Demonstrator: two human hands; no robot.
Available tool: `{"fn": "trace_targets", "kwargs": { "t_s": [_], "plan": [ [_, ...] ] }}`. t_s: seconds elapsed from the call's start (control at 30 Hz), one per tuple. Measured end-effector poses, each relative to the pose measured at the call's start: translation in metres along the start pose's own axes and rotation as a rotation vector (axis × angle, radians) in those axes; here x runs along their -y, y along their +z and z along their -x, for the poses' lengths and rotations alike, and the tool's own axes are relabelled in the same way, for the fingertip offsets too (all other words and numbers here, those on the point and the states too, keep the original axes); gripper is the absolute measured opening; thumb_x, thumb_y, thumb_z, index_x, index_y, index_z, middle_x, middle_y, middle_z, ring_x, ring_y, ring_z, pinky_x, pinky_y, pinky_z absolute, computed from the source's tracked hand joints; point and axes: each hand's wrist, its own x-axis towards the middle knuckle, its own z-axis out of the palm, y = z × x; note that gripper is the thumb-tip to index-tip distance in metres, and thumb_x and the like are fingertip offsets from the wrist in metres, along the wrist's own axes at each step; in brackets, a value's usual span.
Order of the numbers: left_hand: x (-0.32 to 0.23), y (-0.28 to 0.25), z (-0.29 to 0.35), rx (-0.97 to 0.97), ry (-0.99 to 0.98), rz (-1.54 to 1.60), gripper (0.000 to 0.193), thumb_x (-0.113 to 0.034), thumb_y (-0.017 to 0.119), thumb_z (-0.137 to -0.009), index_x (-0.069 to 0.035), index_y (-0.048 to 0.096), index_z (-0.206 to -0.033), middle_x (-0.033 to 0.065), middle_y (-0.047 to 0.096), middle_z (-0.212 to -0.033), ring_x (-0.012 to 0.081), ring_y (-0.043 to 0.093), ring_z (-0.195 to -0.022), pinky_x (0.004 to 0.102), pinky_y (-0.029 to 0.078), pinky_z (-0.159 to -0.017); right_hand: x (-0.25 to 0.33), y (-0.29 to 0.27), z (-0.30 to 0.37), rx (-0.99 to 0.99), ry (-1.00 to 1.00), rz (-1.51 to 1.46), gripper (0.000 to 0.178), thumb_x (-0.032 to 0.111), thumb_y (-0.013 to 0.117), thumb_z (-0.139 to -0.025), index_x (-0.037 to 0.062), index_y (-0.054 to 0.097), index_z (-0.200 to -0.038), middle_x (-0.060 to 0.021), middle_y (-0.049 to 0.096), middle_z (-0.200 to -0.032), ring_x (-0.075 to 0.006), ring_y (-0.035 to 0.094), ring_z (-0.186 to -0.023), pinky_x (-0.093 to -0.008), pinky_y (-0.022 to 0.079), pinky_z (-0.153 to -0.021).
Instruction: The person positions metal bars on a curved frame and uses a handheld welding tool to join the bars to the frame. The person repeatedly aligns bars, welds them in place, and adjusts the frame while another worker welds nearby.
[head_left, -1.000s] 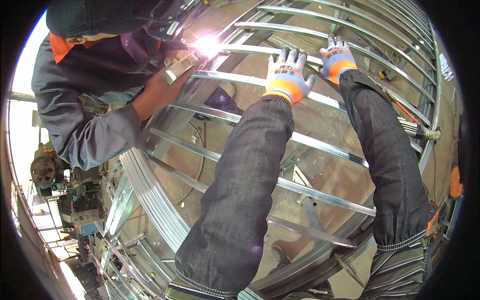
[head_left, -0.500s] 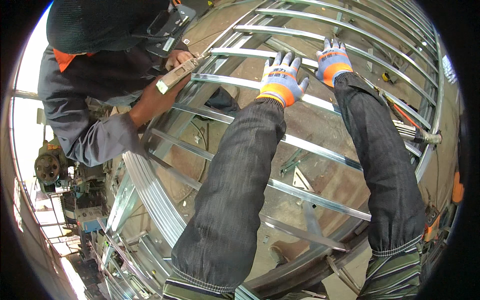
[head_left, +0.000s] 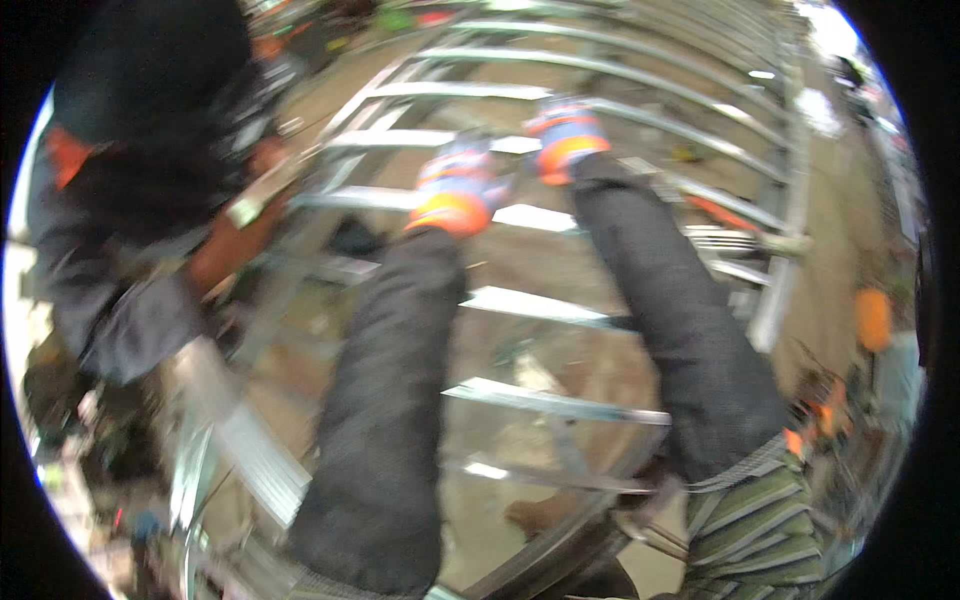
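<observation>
The view has swung, left hand (head_left: pixel 455 188) and right hand (head_left: pixel 567 140) outstretched over bars (head_left: pixel 352 198), fingers' (head_left: pixel 566 107) spread and grip unclear.

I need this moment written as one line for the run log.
Left hand: gloved, over metal bars | Right hand: gloved, over metal bars | Co-worker: at left, holding pale object | Contact: unclear, image blurred

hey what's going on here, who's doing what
The wearer's gloved left hand and right hand are open over the bars of a metal frame, the right one farther forward. A co-worker leans in from the left, holding a pale, block-like tool near the frame's edge. Blur hides exactly what each hand touches.
</observation>
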Motion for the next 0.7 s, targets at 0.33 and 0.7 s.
{"fn": "trace_targets", "kwargs": {
  "t_s": [0.33, 0.7],
  "plan": [
    [-0.003, 0.016, -0.005, -0.177, 0.042, 0.108, 0.069, -0.036, 0.066, -0.09, -0.011, 0.048, -0.152, 0.0123, 0.039, -0.162, 0.0324, 0.031, -0.152, 0.0465, 0.034, -0.12, 0.002, 0.004, -0.01, 0.193, 0.099, 0.222, 0.077, 0.048, 0.065, -0.083, 0.009, 0.054, -0.148, -0.0323, 0.022, -0.165, -0.0529, 0.023, -0.152, -0.0631, 0.019, -0.123],
    [-0.002, 0.011, -0.005, -0.113, 0.021, 0.145, 0.068, -0.045, 0.061, -0.095, -0.013, 0.047, -0.154, 0.0124, 0.037, -0.165, 0.0322, 0.027, -0.155, 0.0462, 0.032, -0.121, 0.002, 0.007, -0.011, 0.204, 0.086, 0.25, 0.078, 0.057, 0.064, -0.083, 0.0149, 0.056, -0.147, -0.0296, 0.025, -0.166, -0.0466, 0.024, -0.154, -0.0633, 0.019, -0.122]
  ]
}}
